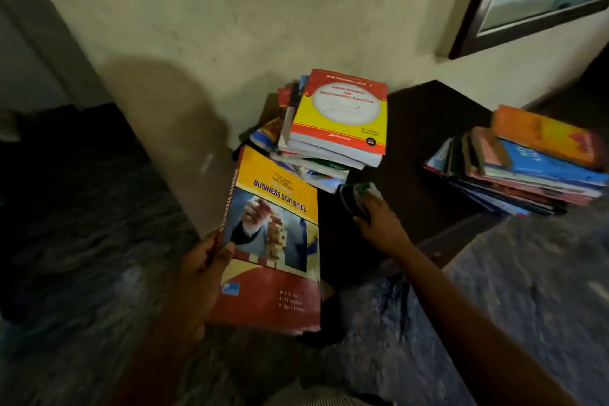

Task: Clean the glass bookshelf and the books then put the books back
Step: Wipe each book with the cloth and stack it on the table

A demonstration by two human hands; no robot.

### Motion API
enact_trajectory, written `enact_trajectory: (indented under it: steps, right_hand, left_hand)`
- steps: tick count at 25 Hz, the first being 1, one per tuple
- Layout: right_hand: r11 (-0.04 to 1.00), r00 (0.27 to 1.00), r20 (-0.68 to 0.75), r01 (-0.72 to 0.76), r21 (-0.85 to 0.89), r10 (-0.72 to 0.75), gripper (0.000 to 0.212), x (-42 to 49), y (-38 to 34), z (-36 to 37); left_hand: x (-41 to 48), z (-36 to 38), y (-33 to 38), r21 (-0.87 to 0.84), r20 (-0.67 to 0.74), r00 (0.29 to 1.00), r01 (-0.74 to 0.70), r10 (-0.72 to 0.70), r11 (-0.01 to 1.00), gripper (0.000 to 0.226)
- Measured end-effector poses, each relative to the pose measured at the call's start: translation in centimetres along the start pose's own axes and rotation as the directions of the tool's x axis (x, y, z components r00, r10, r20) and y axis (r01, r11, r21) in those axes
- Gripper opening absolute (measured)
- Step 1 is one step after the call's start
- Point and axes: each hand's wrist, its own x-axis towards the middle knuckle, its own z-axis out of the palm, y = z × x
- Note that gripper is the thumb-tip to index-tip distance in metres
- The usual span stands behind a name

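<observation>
You held the statistics book (273, 241) just in front of the book stack (336, 122), left hand (201, 260) fingers pinching its spine. Right hand (379, 221) fingers grasped a cloth (354, 196) beside that stack. Bracing the spine and wiping outward looked wisest.

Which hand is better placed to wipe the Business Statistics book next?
Right. The right hand holds the cloth on the dark table, just beside the book. The left hand grips the book at its spine edge, so it is probably best left steadying it.
</observation>
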Motion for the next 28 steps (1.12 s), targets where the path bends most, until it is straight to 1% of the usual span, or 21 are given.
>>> enact_trajectory:
  steps: [1,2,3,5,6,7,8,10,11,12,14,16,18,19,20,21,23,24,26,27,28]
  right_hand:
    - [0.996,0.996,-0.054,0.068,0.057,-0.065,0.042,-0.6,-1.4,-0.3]
    - [0.981,0.98,-0.141,0.159,0.113,-0.143,0.034,-1.5,-3.2,-0.9]
    - [0.956,0.946,-0.237,0.258,0.143,-0.22,0.029,-2.0,-5.1,-1.7]
    - [0.899,0.846,-0.411,0.42,0.122,-0.339,0.028,-1.1,-8.6,-3.4]
    - [0.889,0.814,-0.444,0.452,0.078,-0.375,0.032,0.5,-10.2,-4.1]
    - [0.896,0.808,-0.437,0.443,0.01,-0.395,0.038,2.7,-11.6,-4.6]
    - [0.92,0.838,-0.391,0.388,-0.061,-0.379,0.046,5.2,-12.8,-4.7]
    - [0.966,0.935,-0.271,0.183,-0.184,-0.228,0.061,9.5,-13.9,-4.0]
    - [0.967,0.959,-0.23,0.113,-0.227,-0.166,0.067,10.6,-13.9,-3.2]
    - [0.96,0.969,-0.199,0.09,-0.265,-0.146,0.071,11.0,-13.5,-2.2]
    - [0.943,0.964,-0.175,0.14,-0.302,-0.199,0.074,10.2,-12.0,-0.8]
    - [0.937,0.938,-0.185,0.242,-0.251,-0.292,0.07,8.4,-9.7,-1.1]
    - [0.935,0.917,-0.185,0.335,-0.117,-0.352,0.071,7.2,-8.3,-2.8]
    - [0.936,0.915,-0.199,0.352,-0.027,-0.35,0.075,7.2,-8.4,-3.6]
    - [0.942,0.924,-0.215,0.332,0.044,-0.315,0.08,7.5,-8.9,-4.0]
    - [0.965,0.948,-0.211,0.255,0.055,-0.238,0.085,8.0,-9.7,-4.2]
    - [0.998,0.99,-0.139,-0.002,-0.069,-0.008,0.095,9.4,-11.9,-3.7]
    - [0.987,0.993,-0.093,-0.085,-0.136,0.072,0.099,9.8,-13.0,-3.5]
    - [0.961,0.989,-0.033,-0.146,-0.235,0.143,0.102,10.0,-14.2,-3.4]
    - [0.948,0.988,-0.024,-0.156,-0.278,0.156,0.097,9.9,-14.2,-3.6]
    - [0.932,0.987,-0.044,-0.163,-0.323,0.157,0.088,9.6,-14.0,-3.9]
  left_hand:
    - [0.1,-0.5,-0.4,-0.002,-0.014,1.0,0.006,-0.006,1.0,0.019]
    - [0.2,-0.9,-0.6,0.003,-0.03,0.999,0.016,-0.016,1.0,0.022]
    - [0.3,-1.0,-0.8,0.001,-0.046,0.999,0.024,-0.024,1.0,0.022]
    - [0.6,-1.1,-0.9,-0.016,-0.069,0.998,0.014,-0.015,1.0,0.02]
    - [0.7,-1.1,-0.7,-0.02,-0.075,0.997,0.007,-0.008,1.0,0.019]
    - [1.0,-1.2,-0.4,-0.034,-0.081,0.997,0.004,-0.007,0.999,0.019]
    - [1.4,-1.2,-0.2,-0.06,-0.092,0.996,0.009,-0.015,0.998,0.021]
    - [2.4,-1.2,0.0,-0.103,-0.113,0.993,0.027,-0.039,0.994,0.027]
    - [2.8,-1.1,0.0,-0.11,-0.116,0.992,0.027,-0.039,0.994,0.029]
    - [3.3,-1.0,0.0,-0.107,-0.116,0.993,0.021,-0.034,0.994,0.031]
    - [4.1,-0.9,-0.1,-0.092,-0.108,0.994,0.008,-0.018,0.996,0.038]
    - [4.4,-0.8,-0.4,-0.094,-0.104,0.994,0.002,-0.012,0.996,0.04]
    - [4.6,-0.6,-0.9,-0.116,-0.095,0.995,0.025,-0.036,0.993,0.038]
    - [4.7,-0.4,-1.1,-0.14,-0.087,0.995,0.037,-0.049,0.99,0.038]
    - [4.7,-0.3,-1.2,-0.16,-0.079,0.995,0.047,-0.061,0.986,0.039]
    - [4.6,-0.1,-1.3,-0.171,-0.069,0.995,0.055,-0.068,0.984,0.039]
    - [4.2,0.2,-1.2,-0.16,-0.057,0.996,0.061,-0.071,0.985,0.037]
    - [4.0,0.3,-1.1,-0.158,-0.056,0.996,0.065,-0.074,0.985,0.035]
    - [3.5,0.4,-1.0,-0.141,-0.057,0.996,0.059,-0.067,0.988,0.031]
    - [3.3,0.4,-1.1,-0.12,-0.058,0.997,0.038,-0.045,0.992,0.028]
    - [3.1,0.4,-1.0,-0.089,-0.055,0.998,0.011,-0.016,0.996,0.023]
